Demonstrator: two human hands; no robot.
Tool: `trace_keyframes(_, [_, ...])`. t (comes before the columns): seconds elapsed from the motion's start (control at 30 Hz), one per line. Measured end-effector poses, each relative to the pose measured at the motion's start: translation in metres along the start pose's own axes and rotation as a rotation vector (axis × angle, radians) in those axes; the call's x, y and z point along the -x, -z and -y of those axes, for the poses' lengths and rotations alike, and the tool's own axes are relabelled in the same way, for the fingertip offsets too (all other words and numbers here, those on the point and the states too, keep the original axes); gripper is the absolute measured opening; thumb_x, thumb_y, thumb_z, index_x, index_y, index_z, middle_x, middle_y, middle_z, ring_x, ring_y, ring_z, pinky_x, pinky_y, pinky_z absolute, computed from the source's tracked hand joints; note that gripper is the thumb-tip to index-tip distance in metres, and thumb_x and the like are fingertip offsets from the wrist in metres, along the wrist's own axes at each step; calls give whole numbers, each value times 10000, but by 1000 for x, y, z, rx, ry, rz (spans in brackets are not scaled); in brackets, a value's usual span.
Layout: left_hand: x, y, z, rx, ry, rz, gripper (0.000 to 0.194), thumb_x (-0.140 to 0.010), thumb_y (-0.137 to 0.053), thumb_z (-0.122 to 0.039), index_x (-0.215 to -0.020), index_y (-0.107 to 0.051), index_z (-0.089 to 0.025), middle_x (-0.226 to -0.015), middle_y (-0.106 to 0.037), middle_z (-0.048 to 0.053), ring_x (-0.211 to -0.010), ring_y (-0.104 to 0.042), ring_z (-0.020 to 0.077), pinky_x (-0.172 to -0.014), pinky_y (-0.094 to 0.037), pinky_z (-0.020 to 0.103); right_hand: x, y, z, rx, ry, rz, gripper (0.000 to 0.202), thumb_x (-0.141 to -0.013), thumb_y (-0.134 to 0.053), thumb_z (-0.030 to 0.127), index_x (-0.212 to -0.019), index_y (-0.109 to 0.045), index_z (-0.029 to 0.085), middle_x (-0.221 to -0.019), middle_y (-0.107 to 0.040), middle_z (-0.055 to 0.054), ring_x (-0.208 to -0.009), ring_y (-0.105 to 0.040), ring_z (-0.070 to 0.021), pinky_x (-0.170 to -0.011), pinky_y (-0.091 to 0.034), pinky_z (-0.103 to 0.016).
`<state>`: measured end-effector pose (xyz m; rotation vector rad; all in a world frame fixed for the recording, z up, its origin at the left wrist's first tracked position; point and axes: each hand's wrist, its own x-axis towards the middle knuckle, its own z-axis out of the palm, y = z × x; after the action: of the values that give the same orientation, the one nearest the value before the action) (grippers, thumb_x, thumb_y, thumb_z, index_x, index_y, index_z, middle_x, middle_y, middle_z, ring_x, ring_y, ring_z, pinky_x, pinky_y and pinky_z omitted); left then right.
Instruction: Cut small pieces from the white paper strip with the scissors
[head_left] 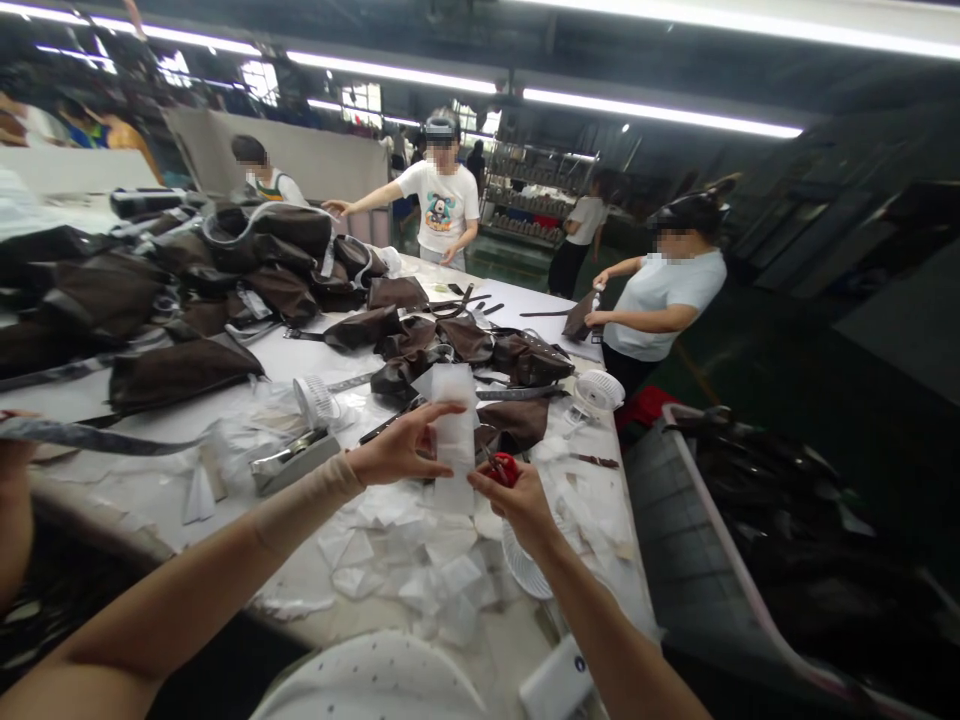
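The bench fills most of the foreground, its right edge running past the right forearm and its near edge by the person's body. Beyond the right edge stands a large grey bin with dark things inside, so the right elbow seems best kept in over the bench. A heap of dark brown bags crowds the left and far side, and another person's forearm reaches in at the left border; swinging the left arm outward looks unwise. A small white fan lies just under the right wrist and could be knocked. The easiest room for moving seems to be the air above the loose paper scraps.

The pale sheet stands upright over the bench, between the hands. The left hand grasps its left side, finger and thumb apart on the near face; an even, light hold should keep it flat. The right hand has its fingers curled around red-handled scissors, fingertips at the sheet's lower right edge. Their points are best kept away from the left fingers.
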<state>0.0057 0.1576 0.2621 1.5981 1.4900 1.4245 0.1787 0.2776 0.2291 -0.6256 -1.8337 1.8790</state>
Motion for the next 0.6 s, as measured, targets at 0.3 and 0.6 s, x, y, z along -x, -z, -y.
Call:
trace_keyframes(0.3, [4,-1,-5,152,3,19,500,-869,-571,-376,-1326,-528,-175,-1350,-507,137,-699,-593,112,-623,-504,230,10,-3,23,-327,-112,134,338,-652,-798,353,-723,-526,166,-432,-233,137,-376,-111,-7,-367,-73,-184])
trace_keyframes(0.6, [3,-12,5,105,129,-28,649,-769,-662,-251,-1374,-468,-123,-859,-674,72,-435,-458,44,-392,-374,153,15,-7,23,-260,-59,89,329,-637,-808,352,-709,-558,151,-426,-249,128,-372,-136,-6,-376,-77,-198])
